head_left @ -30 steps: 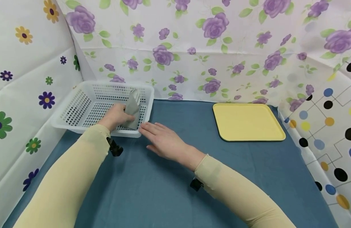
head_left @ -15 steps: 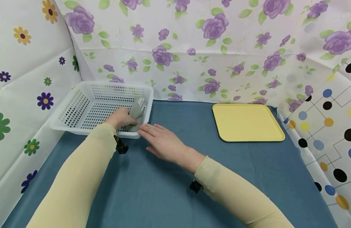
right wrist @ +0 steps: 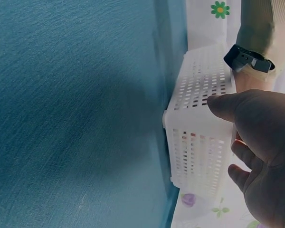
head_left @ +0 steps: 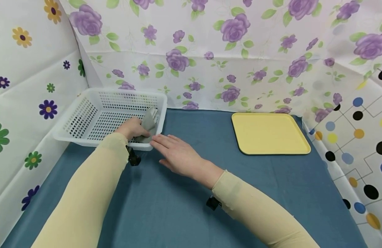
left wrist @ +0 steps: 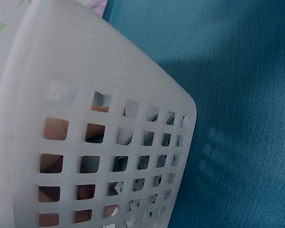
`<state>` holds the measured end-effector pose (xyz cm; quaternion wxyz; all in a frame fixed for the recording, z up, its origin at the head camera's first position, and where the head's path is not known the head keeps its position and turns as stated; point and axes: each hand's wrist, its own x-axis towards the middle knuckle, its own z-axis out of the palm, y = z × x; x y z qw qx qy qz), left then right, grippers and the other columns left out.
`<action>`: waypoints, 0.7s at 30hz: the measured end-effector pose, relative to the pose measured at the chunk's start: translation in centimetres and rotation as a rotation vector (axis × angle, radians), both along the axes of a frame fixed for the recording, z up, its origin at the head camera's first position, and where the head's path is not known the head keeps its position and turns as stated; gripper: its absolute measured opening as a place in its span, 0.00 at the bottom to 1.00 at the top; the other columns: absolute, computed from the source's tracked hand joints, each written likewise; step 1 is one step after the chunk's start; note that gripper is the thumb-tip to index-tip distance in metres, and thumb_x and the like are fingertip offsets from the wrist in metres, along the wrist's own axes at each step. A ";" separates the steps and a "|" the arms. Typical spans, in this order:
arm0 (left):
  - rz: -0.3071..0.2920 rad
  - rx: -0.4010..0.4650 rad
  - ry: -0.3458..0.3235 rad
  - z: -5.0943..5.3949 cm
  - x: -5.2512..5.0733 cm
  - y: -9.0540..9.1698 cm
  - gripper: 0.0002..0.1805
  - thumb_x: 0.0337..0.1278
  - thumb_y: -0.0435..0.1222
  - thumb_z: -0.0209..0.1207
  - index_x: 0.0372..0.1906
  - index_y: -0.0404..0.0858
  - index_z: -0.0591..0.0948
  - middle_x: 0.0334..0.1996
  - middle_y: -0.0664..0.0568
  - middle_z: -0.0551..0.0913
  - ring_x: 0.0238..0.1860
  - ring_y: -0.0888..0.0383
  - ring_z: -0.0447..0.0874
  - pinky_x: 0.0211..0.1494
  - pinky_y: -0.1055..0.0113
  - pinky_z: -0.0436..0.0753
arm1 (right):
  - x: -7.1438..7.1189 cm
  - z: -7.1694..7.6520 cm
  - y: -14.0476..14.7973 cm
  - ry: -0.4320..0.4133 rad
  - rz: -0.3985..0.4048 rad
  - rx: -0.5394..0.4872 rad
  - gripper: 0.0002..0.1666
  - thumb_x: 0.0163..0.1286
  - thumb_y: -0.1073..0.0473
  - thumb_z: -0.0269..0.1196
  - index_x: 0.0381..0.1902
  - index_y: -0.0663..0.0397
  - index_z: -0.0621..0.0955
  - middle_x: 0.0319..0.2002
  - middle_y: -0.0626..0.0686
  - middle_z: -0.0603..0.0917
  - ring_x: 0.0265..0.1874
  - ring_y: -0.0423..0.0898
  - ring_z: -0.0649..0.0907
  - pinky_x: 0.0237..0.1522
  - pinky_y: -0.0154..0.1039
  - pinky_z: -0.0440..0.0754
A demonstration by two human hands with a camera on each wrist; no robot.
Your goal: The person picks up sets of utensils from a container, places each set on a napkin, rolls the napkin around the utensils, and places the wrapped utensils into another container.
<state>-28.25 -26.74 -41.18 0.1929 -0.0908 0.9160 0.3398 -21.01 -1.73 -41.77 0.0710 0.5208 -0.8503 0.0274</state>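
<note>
A white perforated plastic basket [head_left: 82, 141] stands at the back left. My left hand [head_left: 133, 128] reaches over its front rim and holds a grey, folded, cloth-like item [head_left: 148, 119] at the basket's right end. Its fingertips are hidden behind the item; its exact kind cannot be told. In the left wrist view the basket wall [left wrist: 99, 52] fills much of the picture, with bits of fingers and grey showing through the holes. My right hand [head_left: 176, 153] rests its straight fingertips on the basket's front right corner. In the right wrist view, this hand [right wrist: 266, 137] has its thumb beside the basket wall.
A yellow rectangular tray [head_left: 269, 134] with a dark edge lies at the back right of the blue tablecloth [head_left: 178, 210]. Flower-patterned sheeting [head_left: 206, 79] stands behind, with more patterned sheeting at the left and right.
My left hand and the grey item have shifted right and slightly lower inside the basket, mostly in the first half second. My right hand has stayed at the basket corner.
</note>
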 end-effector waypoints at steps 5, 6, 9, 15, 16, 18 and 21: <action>0.015 0.008 -0.021 -0.2 -0.2 -0.1 0.28 0.73 0.35 0.71 0.69 0.23 0.79 0.64 0.27 0.82 0.56 0.37 0.84 0.63 0.41 0.84 | 0.0 0.0 0.0 -0.007 0.001 -0.001 0.44 0.82 0.48 0.70 0.87 0.52 0.67 0.86 0.53 0.66 0.85 0.48 0.64 0.87 0.46 0.57; 0.016 0.008 -0.025 -0.2 -0.3 -0.2 0.28 0.73 0.35 0.71 0.69 0.23 0.79 0.64 0.27 0.82 0.57 0.37 0.84 0.64 0.41 0.84 | 0.0 0.0 0.0 -0.007 0.001 -0.001 0.44 0.82 0.48 0.70 0.87 0.52 0.67 0.86 0.53 0.66 0.85 0.48 0.64 0.87 0.46 0.57; 0.021 0.015 -0.034 -0.2 -0.3 -0.2 0.29 0.73 0.35 0.70 0.70 0.23 0.78 0.64 0.27 0.81 0.57 0.37 0.83 0.65 0.41 0.83 | -0.1 0.1 0.1 -0.006 0.004 -0.005 0.44 0.82 0.48 0.70 0.87 0.52 0.67 0.86 0.53 0.66 0.85 0.48 0.64 0.87 0.46 0.57; 0.028 0.012 -0.049 -0.1 -0.3 -0.1 0.31 0.73 0.36 0.70 0.72 0.23 0.76 0.65 0.27 0.80 0.58 0.36 0.82 0.65 0.41 0.83 | -0.1 0.1 0.0 -0.012 0.006 -0.007 0.44 0.82 0.48 0.70 0.87 0.52 0.67 0.86 0.53 0.65 0.85 0.49 0.64 0.87 0.46 0.57; 0.030 0.007 -0.050 -0.1 -0.3 -0.1 0.32 0.73 0.36 0.70 0.72 0.23 0.76 0.65 0.27 0.80 0.58 0.36 0.82 0.65 0.41 0.83 | -0.1 0.0 0.0 -0.014 0.006 -0.007 0.44 0.82 0.48 0.70 0.87 0.52 0.67 0.86 0.54 0.65 0.85 0.49 0.64 0.87 0.46 0.57; 0.030 0.006 -0.051 -0.2 -0.3 -0.2 0.32 0.73 0.36 0.70 0.73 0.23 0.75 0.66 0.26 0.79 0.59 0.36 0.82 0.65 0.40 0.83 | -0.1 0.0 0.0 -0.014 0.006 -0.005 0.44 0.82 0.48 0.70 0.87 0.52 0.67 0.86 0.54 0.65 0.85 0.49 0.64 0.87 0.46 0.57; 0.031 0.014 -0.048 -0.2 -0.2 -0.2 0.32 0.73 0.35 0.70 0.74 0.23 0.75 0.67 0.26 0.79 0.59 0.36 0.82 0.66 0.40 0.83 | -0.1 0.0 0.0 -0.014 0.005 -0.004 0.44 0.82 0.48 0.71 0.87 0.52 0.67 0.86 0.54 0.65 0.85 0.49 0.64 0.87 0.46 0.57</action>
